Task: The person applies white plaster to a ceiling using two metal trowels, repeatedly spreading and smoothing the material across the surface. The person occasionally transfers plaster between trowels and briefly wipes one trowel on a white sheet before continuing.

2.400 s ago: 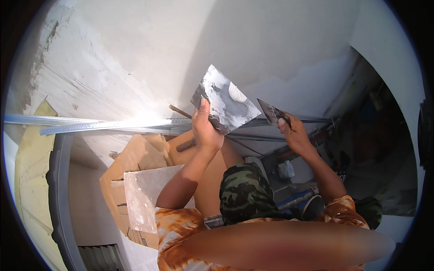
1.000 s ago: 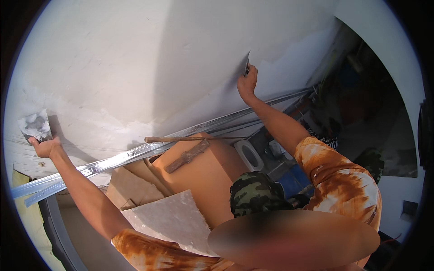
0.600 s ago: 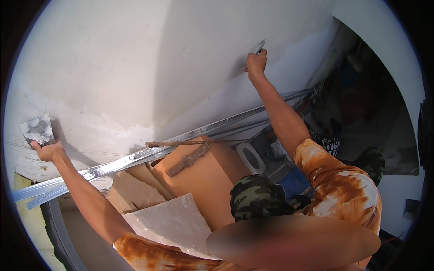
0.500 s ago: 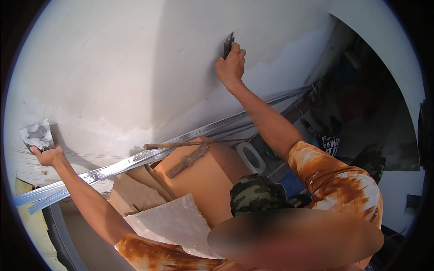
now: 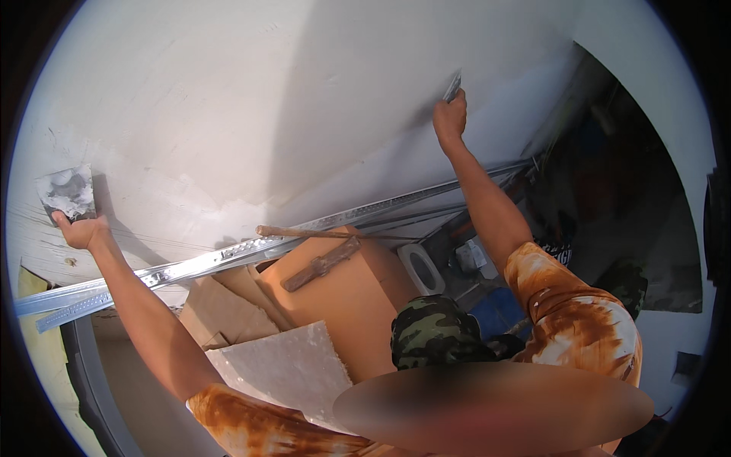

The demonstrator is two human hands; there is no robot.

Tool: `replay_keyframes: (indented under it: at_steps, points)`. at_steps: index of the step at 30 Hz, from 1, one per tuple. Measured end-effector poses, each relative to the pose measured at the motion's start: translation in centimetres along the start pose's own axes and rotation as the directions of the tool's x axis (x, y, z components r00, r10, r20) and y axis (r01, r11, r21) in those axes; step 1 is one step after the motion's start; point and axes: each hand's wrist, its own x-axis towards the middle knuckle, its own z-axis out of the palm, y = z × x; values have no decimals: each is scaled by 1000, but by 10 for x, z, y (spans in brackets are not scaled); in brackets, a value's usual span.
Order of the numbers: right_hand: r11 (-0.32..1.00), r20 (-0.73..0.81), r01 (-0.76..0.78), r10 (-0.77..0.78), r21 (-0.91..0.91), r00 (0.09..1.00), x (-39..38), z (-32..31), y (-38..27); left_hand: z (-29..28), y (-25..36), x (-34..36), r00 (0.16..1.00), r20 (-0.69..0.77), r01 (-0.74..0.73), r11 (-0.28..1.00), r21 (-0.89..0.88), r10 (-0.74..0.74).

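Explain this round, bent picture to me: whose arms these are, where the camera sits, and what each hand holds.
The camera is worn on a person's head and looks out through a fisheye lens, which is why the picture is round and straight edges curve. Both arms belong to the wearer and reach up to a white plastered wall. The left hand grips a flat plaster board smeared with white plaster. The right hand presses a small metal scraper blade against the wall. Below run long metal rails. Under them sit a cardboard box with a wooden-handled tool on top, and a pale slab. The camouflage fabric and the blurred patch are close to the lens; I cannot tell more.
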Motion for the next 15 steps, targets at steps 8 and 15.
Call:
replay_keyframes:
  at_steps: [8, 15]
  points:
    - [714, 158, 687, -669, -134, 726, -173, 71, -56, -1, -1, 0, 996, 92, -11, 999, -30, 14]
    - [885, 114, 445, -460, 136, 881, -118, 34, 58, 5, 1, -5, 1000, -19, -22, 1000, 3, 22]
